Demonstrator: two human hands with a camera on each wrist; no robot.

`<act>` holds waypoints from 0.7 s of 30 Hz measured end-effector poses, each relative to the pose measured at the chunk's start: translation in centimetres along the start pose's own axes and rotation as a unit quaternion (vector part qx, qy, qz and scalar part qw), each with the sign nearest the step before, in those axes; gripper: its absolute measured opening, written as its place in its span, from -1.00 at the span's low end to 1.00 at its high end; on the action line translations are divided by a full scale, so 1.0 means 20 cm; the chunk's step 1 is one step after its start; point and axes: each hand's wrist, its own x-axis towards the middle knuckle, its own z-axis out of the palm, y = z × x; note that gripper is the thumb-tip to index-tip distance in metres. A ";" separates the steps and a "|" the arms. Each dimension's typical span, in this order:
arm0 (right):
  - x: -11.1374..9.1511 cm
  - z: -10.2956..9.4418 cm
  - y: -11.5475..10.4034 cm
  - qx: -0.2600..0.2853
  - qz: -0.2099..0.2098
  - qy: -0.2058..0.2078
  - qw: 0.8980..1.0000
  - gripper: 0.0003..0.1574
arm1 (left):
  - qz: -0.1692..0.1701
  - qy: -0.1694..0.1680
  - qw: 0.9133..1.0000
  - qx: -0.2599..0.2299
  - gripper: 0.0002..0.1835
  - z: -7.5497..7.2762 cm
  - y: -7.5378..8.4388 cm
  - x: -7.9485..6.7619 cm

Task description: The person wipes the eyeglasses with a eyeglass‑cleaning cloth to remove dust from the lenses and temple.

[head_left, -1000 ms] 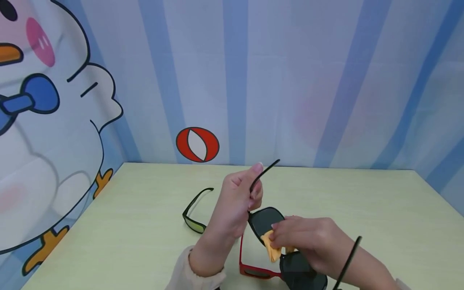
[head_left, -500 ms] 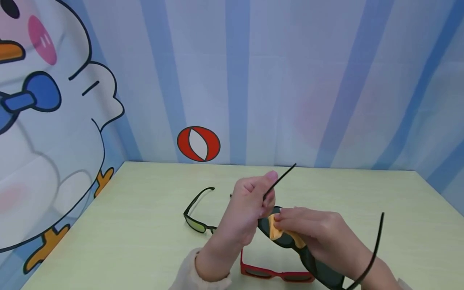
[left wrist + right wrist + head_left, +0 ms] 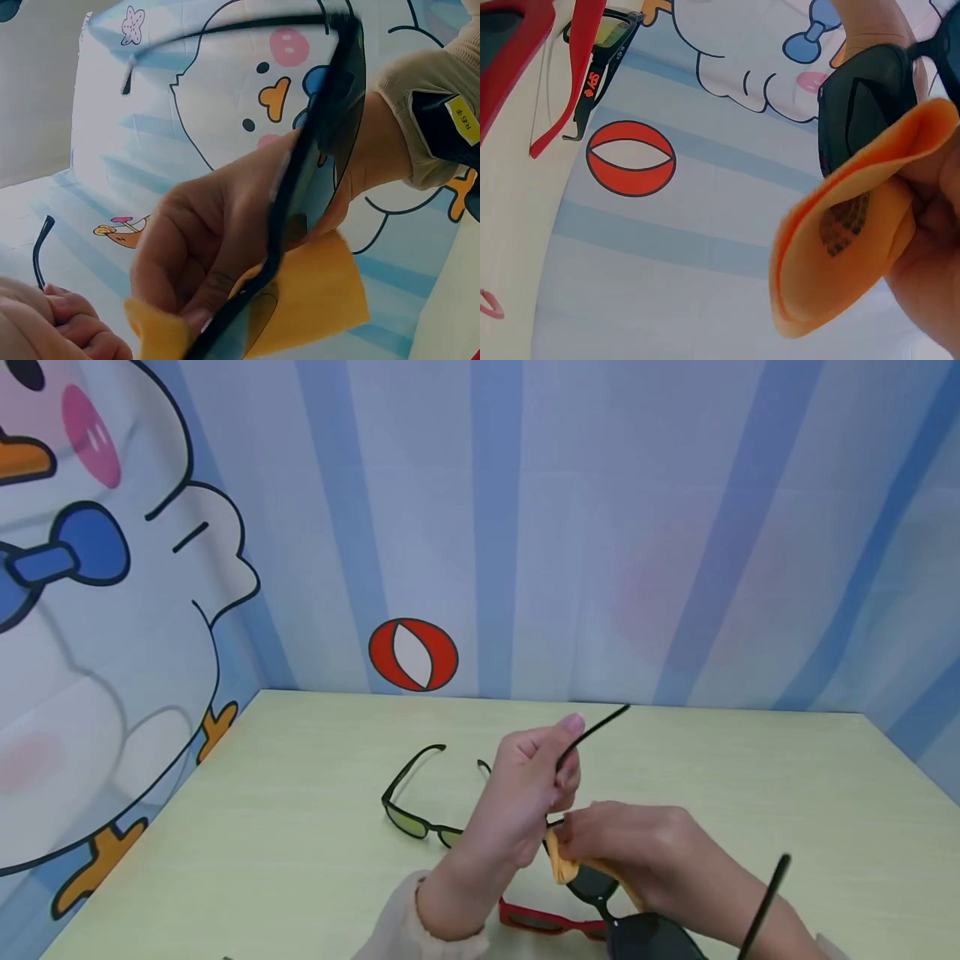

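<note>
Black sunglasses with dark lenses are held tilted above the table. My left hand grips one temple arm of them, its far tip sticking out past the thumb. In my right hand is a folded yellow-orange cloth, pinched against the lens nearer the left hand. The right wrist view shows the cloth folded over, with a dark printed mark on it. The left wrist view has the cloth on both sides of the frame. The right hand hides part of the lenses and bridge.
Red-framed sunglasses lie on the pale table beneath the held pair. Black-framed glasses with yellow-green lenses stand left of them, partly behind the left forearm. A patterned blue curtain rises behind the table.
Both hands stay on the sunglasses and cloth. The left hand has shifted right, and the sunglasses have changed tilt. The cloth moved up and right across the lens, then slightly back down.
</note>
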 end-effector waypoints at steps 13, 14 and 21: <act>0.00 -0.01 -0.02 0.032 -0.014 -0.057 0.998 -0.63 | 0.075 0.025 0.996 0.037 -0.46 -0.05 0.02 0.02; 0.00 -0.01 -0.01 0.024 -0.024 -0.052 0.998 -0.62 | 0.083 0.029 0.995 0.040 -0.46 -0.06 0.03 0.02; 0.00 -0.02 -0.01 -0.005 -0.026 -0.003 1.000 -0.73 | 0.118 0.038 0.991 0.043 -0.46 -0.09 0.06 0.02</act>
